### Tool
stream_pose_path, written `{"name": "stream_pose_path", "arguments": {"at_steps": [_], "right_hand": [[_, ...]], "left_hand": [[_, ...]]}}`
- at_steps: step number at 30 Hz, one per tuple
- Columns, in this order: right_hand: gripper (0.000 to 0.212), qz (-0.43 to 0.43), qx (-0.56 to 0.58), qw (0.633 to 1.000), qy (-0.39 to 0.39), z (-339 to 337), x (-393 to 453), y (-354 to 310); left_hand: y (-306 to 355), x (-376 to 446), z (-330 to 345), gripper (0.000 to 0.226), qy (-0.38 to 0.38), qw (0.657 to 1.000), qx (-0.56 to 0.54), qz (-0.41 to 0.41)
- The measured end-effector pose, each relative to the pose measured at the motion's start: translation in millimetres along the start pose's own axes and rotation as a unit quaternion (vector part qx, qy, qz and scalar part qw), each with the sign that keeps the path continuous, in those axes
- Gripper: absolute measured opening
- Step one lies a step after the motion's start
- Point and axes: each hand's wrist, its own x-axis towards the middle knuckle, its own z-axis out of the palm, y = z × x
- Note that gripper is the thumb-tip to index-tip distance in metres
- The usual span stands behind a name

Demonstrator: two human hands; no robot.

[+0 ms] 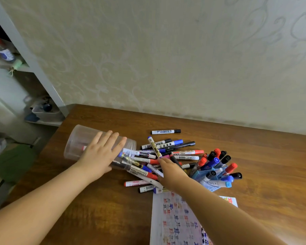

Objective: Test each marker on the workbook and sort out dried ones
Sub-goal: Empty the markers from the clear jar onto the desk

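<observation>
Markers (166, 156) lie spilled at the table (95, 218) centre, beside a tipped clear jar (78, 138) at nine o'clock. Left hand (101, 154) rests on the jar, fingers wide. Right hand (171, 171) pinches a gold marker (154, 147). Workbook (173, 220) lies at six o'clock.

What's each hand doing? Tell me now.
Left hand: open, flat on the tipped clear jar.
Right hand: in the marker pile; grip cannot be told.
</observation>
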Motion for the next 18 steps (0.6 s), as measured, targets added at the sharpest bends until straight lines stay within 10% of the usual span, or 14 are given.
{"name": "stream_pose_path", "arguments": {"at_steps": [7, 13, 18], "right_hand": [[0.119, -0.077, -0.013, 0.996, -0.031, 4.4, 17.2, -28.4], [0.069, -0.07, -0.051, 0.996, 0.019, 7.4, 38.1, -40.2], [0.066, -0.042, -0.147, 0.987, 0.054, 2.1, 34.5, -21.0]], "left_hand": [[2.7, -0.6, 4.0, 0.117, 0.041, 0.996, -0.073, -0.027], [3.8, -5.4, 14.8, 0.116, 0.039, 0.995, -0.088, -0.036], [-0.9, -12.3, 25.9, 0.112, 0.002, 0.987, -0.135, -0.09]]}}
